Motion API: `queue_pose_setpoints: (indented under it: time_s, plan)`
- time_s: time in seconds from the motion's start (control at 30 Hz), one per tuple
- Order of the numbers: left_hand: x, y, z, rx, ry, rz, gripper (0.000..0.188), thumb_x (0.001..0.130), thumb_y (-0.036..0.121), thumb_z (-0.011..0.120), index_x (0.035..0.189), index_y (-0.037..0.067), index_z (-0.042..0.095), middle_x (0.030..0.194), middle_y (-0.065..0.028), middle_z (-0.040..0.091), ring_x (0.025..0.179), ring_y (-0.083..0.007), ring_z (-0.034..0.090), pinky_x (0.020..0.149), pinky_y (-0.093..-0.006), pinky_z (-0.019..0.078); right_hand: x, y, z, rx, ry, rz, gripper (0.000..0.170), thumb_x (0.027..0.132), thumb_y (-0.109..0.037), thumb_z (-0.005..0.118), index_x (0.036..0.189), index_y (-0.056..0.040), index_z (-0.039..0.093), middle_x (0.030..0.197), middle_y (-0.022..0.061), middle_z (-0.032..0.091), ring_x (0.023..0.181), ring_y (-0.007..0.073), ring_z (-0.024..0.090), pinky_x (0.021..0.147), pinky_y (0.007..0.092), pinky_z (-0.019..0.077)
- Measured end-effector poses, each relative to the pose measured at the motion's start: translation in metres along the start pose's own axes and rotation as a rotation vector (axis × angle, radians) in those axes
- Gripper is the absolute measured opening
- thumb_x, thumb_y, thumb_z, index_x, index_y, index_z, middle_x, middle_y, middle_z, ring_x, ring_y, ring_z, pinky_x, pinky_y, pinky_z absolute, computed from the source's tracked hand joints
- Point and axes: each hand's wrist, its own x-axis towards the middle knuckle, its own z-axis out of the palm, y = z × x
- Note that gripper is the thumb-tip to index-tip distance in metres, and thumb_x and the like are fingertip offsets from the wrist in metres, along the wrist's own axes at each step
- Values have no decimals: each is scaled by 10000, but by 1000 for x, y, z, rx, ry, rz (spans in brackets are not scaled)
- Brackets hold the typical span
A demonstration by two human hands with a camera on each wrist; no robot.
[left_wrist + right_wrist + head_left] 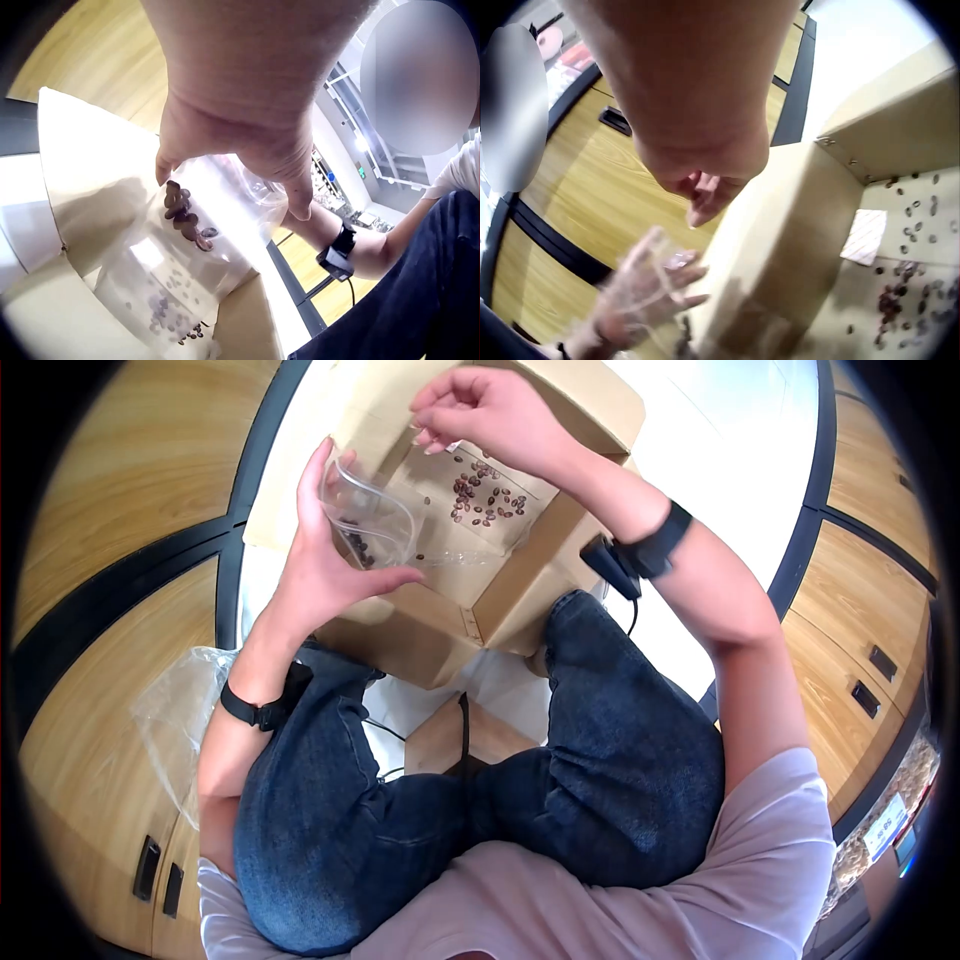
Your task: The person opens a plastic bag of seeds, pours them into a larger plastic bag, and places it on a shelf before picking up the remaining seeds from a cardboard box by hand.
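My left hand holds a clear zip bag between thumb and fingers, over the left side of an open cardboard box. Dark brown beans lie inside the bag. Above the far part of the box is my right hand, its fingers bent and the fingertips close together; whether anything small is between them cannot be seen. Loose beans are scattered over the box floor.
A small white packet lies in the box. Another clear plastic bag is beside the left forearm. Wooden cabinets with dark frames stand on both sides. Bent legs in jeans flank the near side of the box.
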Motion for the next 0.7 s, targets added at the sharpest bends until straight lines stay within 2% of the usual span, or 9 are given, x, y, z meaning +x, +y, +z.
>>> queue_pose_setpoints:
  time_s: [0.03,0.1,0.17,0.2,0.27,0.43,0.53,0.6,0.7]
  plan:
    - [0,0,-1,-2,8,1,1413,561,122,982,1597,125,22,1581,-179,319,1419,-321,396,1088,-421,445,7,23,-7,-201,7,54,228,832,-163,697,1042,-76,717,866,63,739,794,155,721,740,288,565]
    - [1,-2,0,-8,7,4,1419,550,113,982,1599,138,26,1585,-171,315,1420,-324,395,1081,-423,450,15,61,2,-634,-131,12,200,823,-130,683,1013,-72,713,886,80,737,837,207,717,784,330,565]
    - [-1,-5,0,-74,25,-10,1423,543,116,981,1601,156,30,1589,-174,306,1424,-325,390,1070,-433,455,28,114,13,-782,-339,-159,174,801,-100,669,970,-74,701,914,101,711,892,286,691,802,393,552]
    - [-1,-5,0,-77,16,-13,1423,543,116,981,1601,156,30,1589,-174,306,1424,-325,390,1070,-433,455,32,133,19,-777,-336,-151,174,801,-100,669,970,-74,701,914,101,711,892,286,691,802,393,552]
    - [-1,-6,-2,-108,32,-7,1419,544,108,977,1602,160,34,1588,-173,303,1436,-330,375,1079,-438,445,40,159,31,-960,-515,-217,165,780,-96,664,941,-72,689,965,115,682,930,338,664,796,442,537]
    - [-2,-4,-7,-130,49,1,1403,552,94,968,1601,153,38,1576,-177,317,1442,-335,370,1086,-440,440,45,168,48,-1067,-638,-229,157,778,-74,644,931,-41,645,939,136,654,907,351,653,763,439,535]
    - [-4,-7,-9,-95,61,8,1397,557,104,969,1600,145,40,1571,-183,322,1440,-335,373,1083,-440,443,48,168,60,-1147,-579,-116,150,782,-65,634,928,-42,652,903,151,670,878,359,671,742,452,543]
    - [-5,-10,-10,-73,67,22,1397,560,118,972,1599,139,39,1570,-187,323,1438,-333,375,1079,-440,446,50,161,62,-1076,-587,143,143,787,-54,620,925,-47,657,846,162,681,844,369,683,731,468,549]
    - [-6,-13,-11,-96,64,12,1405,558,153,982,1597,121,37,1570,-190,322,1434,-330,379,1082,-439,442,50,171,57,-1085,-621,37,138,793,-73,621,925,-51,656,815,167,685,818,372,681,734,471,550]
